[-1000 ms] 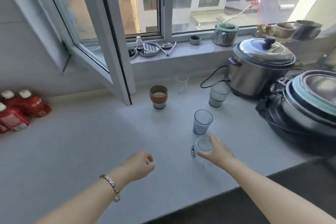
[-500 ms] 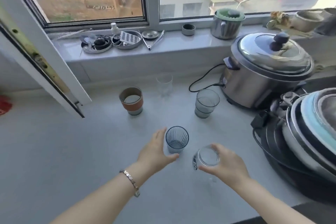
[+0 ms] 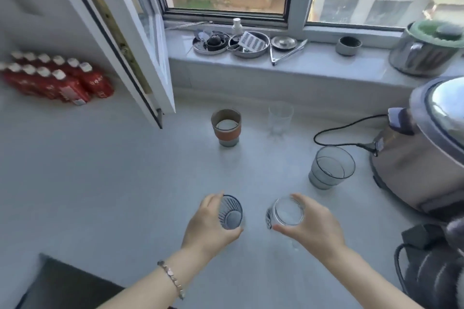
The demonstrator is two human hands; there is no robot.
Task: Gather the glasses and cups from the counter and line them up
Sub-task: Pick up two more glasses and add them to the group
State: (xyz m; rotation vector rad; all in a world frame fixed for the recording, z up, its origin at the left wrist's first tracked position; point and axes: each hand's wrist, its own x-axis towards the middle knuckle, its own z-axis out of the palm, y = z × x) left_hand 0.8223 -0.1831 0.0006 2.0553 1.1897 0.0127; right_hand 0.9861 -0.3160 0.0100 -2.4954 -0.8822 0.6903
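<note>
My left hand (image 3: 208, 226) is wrapped around a ribbed blue-grey glass (image 3: 231, 213) on the pale counter (image 3: 100, 183). Beside it, my right hand (image 3: 313, 226) grips a small clear glass (image 3: 286, 212) with a dark mark on its side. The two glasses stand a short gap apart near the front of the counter. Farther back stand a smoky grey tumbler (image 3: 330, 170), a clear glass (image 3: 280, 119) and a cup with an orange band (image 3: 226, 126).
A steel rice cooker (image 3: 426, 148) with its black cord (image 3: 334, 135) fills the right side. An open window sash (image 3: 130, 57) juts over the counter at left. Red bottles (image 3: 55, 80) lie at far left. The sill holds metal dishes (image 3: 241, 44) and a pot (image 3: 426, 50).
My left hand reached forward and closed on the ribbed blue-grey glass. My right hand stayed on the small clear glass. The view shifted closer and downward.
</note>
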